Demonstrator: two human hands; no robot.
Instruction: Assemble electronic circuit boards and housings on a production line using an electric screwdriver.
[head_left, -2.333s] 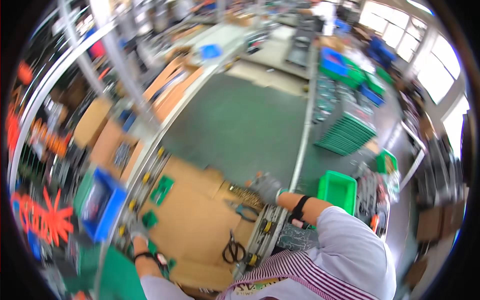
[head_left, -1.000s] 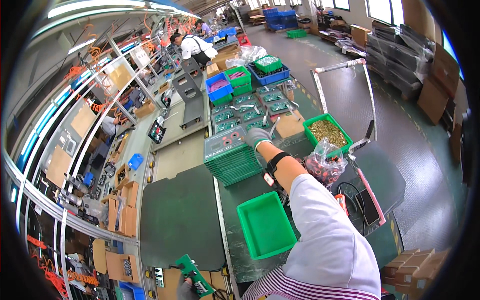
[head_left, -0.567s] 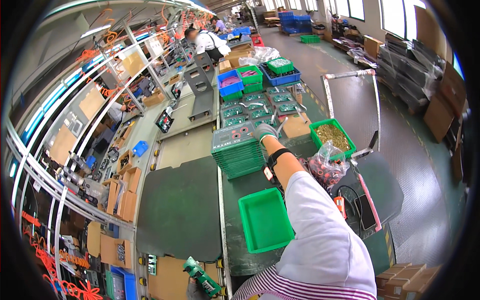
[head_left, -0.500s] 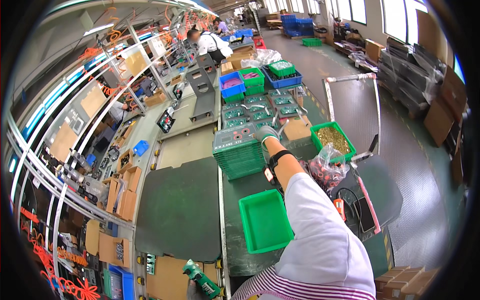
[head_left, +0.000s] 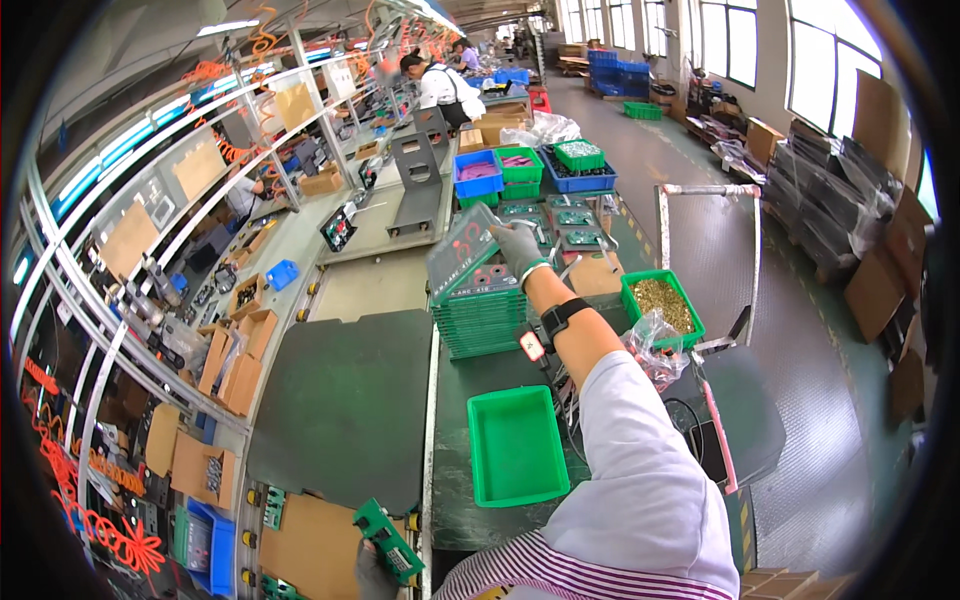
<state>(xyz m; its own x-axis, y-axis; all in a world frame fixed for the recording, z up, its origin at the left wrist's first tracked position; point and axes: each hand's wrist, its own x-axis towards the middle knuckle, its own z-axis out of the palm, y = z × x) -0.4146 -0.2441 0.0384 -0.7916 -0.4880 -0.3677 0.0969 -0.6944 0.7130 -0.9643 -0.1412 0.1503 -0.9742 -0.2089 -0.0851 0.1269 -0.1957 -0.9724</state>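
My gloved right hand [head_left: 519, 248] pinches the upper right edge of a thin dark-green front panel [head_left: 458, 252] with red-ringed holes. The panel is tilted up above a tall stack of similar green panels [head_left: 485, 328], its lower edge close to the stack; whether they touch I cannot tell. Low in the picture, my gloved left hand [head_left: 374, 572] is closed on a green circuit board [head_left: 388, 540] with dark and white parts, over brown cardboard [head_left: 310, 545]. An open green tray [head_left: 517, 450] sits on the bench below the stack.
Circuit boards in trays [head_left: 575, 220] lie beyond the stack, near blue bins [head_left: 478, 175]. A green bin of brass-coloured pieces [head_left: 662, 300] and a plastic bag [head_left: 655, 355] stand right. A dark mat [head_left: 340, 410] covers the line at left. A person [head_left: 445, 90] works farther along.
My right hand has lifted the top panel off the stack, tilting it up and leftward. The left hand with the circuit board has risen slightly. The whole view has shifted a little.
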